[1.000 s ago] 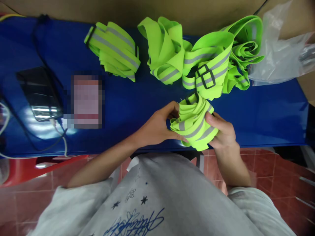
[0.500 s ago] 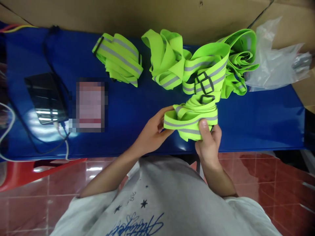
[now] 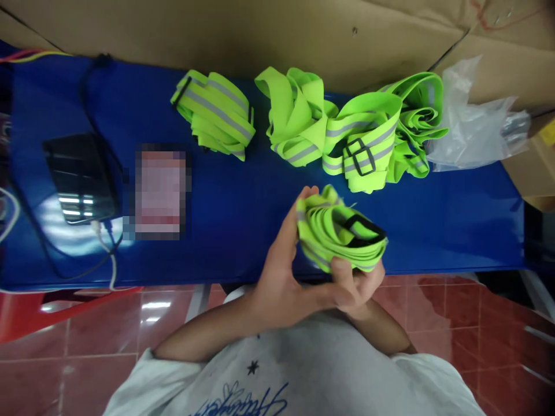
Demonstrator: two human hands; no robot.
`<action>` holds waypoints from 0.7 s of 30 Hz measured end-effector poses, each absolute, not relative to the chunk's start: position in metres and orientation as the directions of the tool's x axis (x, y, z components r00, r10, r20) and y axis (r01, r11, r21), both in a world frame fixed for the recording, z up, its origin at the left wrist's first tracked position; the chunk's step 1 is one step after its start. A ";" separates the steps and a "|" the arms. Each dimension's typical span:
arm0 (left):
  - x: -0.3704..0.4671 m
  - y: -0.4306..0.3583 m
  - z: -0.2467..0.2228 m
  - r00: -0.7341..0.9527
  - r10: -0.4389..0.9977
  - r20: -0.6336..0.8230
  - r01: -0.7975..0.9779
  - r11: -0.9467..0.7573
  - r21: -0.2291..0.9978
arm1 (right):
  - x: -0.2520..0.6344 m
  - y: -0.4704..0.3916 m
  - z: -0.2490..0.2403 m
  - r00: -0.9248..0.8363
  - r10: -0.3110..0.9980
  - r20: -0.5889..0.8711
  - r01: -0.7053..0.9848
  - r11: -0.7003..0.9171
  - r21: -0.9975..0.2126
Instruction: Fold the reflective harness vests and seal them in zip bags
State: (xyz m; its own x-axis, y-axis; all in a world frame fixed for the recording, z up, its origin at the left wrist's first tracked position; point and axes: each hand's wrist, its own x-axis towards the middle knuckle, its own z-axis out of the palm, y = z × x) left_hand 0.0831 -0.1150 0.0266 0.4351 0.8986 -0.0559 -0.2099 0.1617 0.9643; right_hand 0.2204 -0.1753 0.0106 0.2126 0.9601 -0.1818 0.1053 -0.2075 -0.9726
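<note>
A coiled neon green strap bundle (image 3: 333,234) with grey stripes and a black buckle is held near the table's front edge. My left hand (image 3: 288,271) wraps its left side, fingers behind it and thumb reaching across below. On the lower right, my right hand (image 3: 359,286) grips the same bundle, its thumb on the front. Behind them lie more green straps: a folded bundle (image 3: 217,115) at the left, a loose one (image 3: 297,115) in the middle, a buckled one (image 3: 368,138) to its right, and a tangled one (image 3: 418,124) farthest right.
The blue table (image 3: 234,231) carries a black device (image 3: 80,176) with cables and a pixelated rectangular item (image 3: 160,193) at the left. Clear plastic bags (image 3: 481,127) lie at the back right, near a cardboard box (image 3: 535,162). A red chair (image 3: 65,306) shows below left.
The held bundle has turned and come lower, off the buckled strap behind it, and is more compact. My left hand has closed around its left side, and its thumb now reaches my right hand.
</note>
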 end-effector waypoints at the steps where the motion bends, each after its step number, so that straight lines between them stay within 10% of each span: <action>1: 0.081 -0.109 0.026 0.458 0.887 -0.059 -0.257 0.196 0.946 | 0.221 -0.175 0.009 0.188 0.981 -0.044 0.183 -0.079 -0.980; 4: 0.072 -0.096 0.026 0.548 0.835 -0.052 -0.345 0.282 0.895 | 0.223 -0.165 0.006 0.091 0.946 0.313 0.400 0.253 -0.881; 8: 0.067 -0.102 0.016 0.452 0.889 -0.072 -0.347 0.249 0.904 | 0.219 -0.148 0.005 0.280 0.837 0.470 0.588 0.237 -0.773; 14: 0.070 -0.113 -0.004 0.349 0.934 -0.081 -0.244 0.174 0.954 | 0.215 -0.138 0.020 0.044 0.999 0.005 -0.033 0.007 -0.999; 21: 0.081 -0.104 -0.003 0.385 0.918 0.093 -0.164 -0.031 0.986 | 0.212 -0.157 0.008 0.234 0.958 -0.165 -0.017 -0.166 -0.986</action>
State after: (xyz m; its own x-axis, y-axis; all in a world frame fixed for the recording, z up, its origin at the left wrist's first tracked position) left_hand 0.0805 -0.1037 -0.0030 0.3845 0.9184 0.0929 -0.1639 -0.0311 0.9860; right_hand 0.2116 -0.1570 0.0081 0.2338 0.9581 -0.1654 -0.0171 -0.1661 -0.9860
